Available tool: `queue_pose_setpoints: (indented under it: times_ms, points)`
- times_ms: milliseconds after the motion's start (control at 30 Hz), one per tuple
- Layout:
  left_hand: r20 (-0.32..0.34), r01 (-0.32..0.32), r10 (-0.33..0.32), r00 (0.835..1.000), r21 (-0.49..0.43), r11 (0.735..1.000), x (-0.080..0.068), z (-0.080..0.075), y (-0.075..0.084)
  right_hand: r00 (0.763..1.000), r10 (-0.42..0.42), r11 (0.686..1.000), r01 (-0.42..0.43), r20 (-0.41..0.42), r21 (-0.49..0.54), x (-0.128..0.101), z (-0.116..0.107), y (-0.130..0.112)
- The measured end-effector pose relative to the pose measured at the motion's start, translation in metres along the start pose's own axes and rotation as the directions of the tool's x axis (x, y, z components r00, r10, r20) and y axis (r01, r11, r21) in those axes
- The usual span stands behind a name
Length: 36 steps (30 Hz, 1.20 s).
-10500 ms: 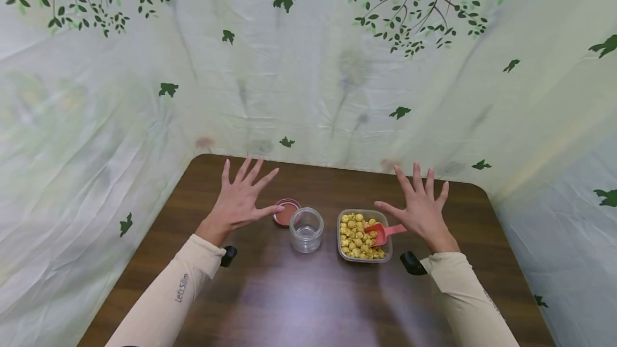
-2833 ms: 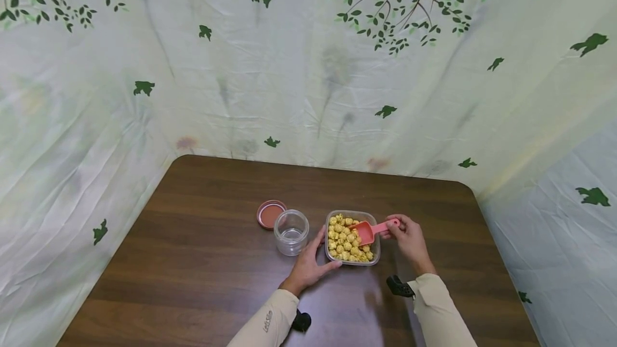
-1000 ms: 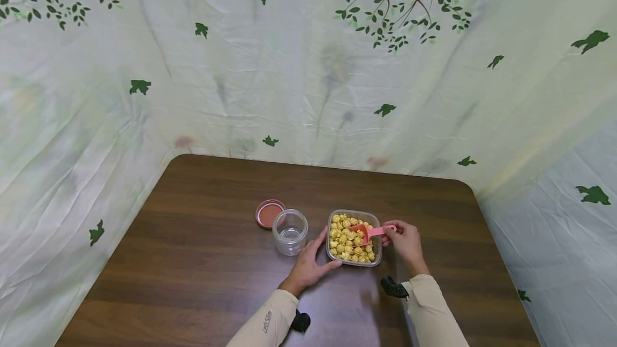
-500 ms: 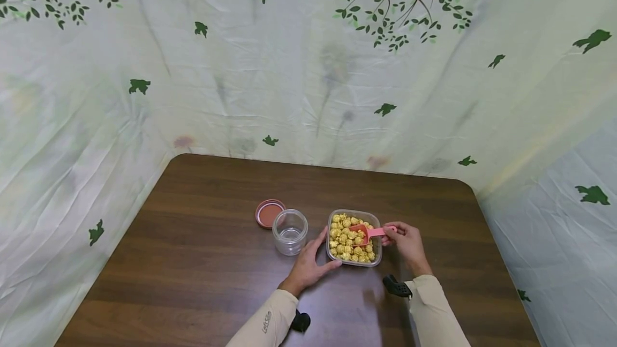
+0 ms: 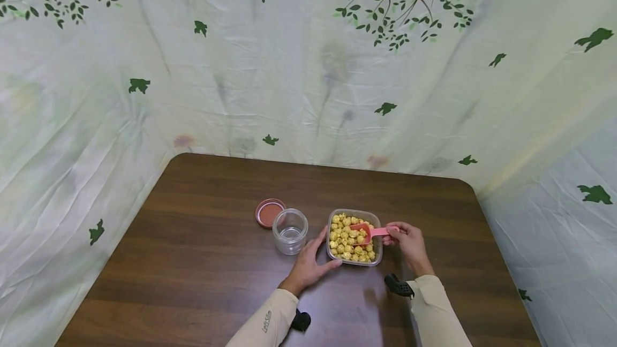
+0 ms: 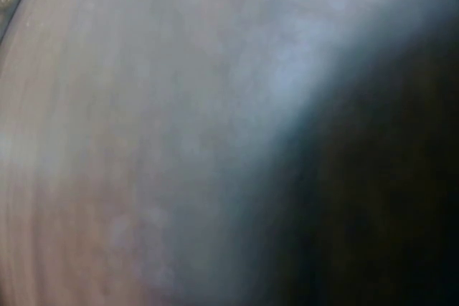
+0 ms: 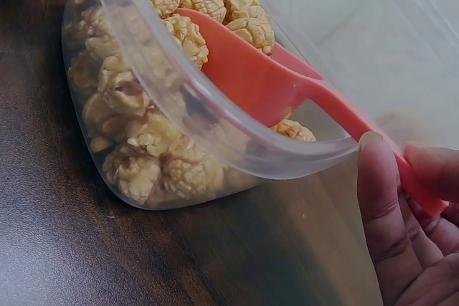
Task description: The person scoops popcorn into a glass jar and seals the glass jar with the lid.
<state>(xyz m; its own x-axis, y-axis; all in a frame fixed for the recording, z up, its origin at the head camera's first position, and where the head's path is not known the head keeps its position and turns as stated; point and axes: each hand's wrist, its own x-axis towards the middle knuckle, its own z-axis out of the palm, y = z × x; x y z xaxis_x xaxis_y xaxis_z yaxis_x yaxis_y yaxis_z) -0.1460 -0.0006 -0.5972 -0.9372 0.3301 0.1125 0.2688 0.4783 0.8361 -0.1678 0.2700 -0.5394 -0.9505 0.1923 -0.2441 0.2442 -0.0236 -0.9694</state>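
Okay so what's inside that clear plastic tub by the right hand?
The clear tub holds popcorn and the bowl of a red scoop, whose handle the right hand pinches. Popcorn hides the tub's bottom.

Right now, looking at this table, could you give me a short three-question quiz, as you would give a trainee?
1. True or false: the jar contains popcorn.
2. What does the right hand hold? A) the lid B) the scoop C) the jar
3. Which thing does the left hand touch?

Key:
1. False; it looks empty, and the popcorn lies in the container.
2. B, by its handle.
3. The container, at its near left corner.
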Motion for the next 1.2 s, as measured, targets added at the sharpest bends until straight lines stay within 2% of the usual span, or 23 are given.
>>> queue_pose_setpoints:
  times_ms: [367, 767, 1200]
  points:
    - [-0.009, -0.007, 0.007, 1.000, 0.003, 1.000, -0.0002, 0.0002, 0.0004, 1.000, 0.017, 0.997, -0.016, -0.011, 0.076, -0.0009, -0.0025, 0.0014]
    - [-0.005, -0.006, 0.006, 1.000, -0.001, 1.000, 0.0002, -0.0007, 0.0017, 0.997, 0.081, 0.993, -0.080, -0.007, 0.087, -0.0002, -0.0059, 0.0040]
    - [0.002, 0.015, -0.015, 1.000, 0.000, 1.000, 0.0003, -0.0004, 0.0020, 0.992, 0.129, 0.973, -0.127, 0.002, 0.195, -0.0003, -0.0085, 0.0089]
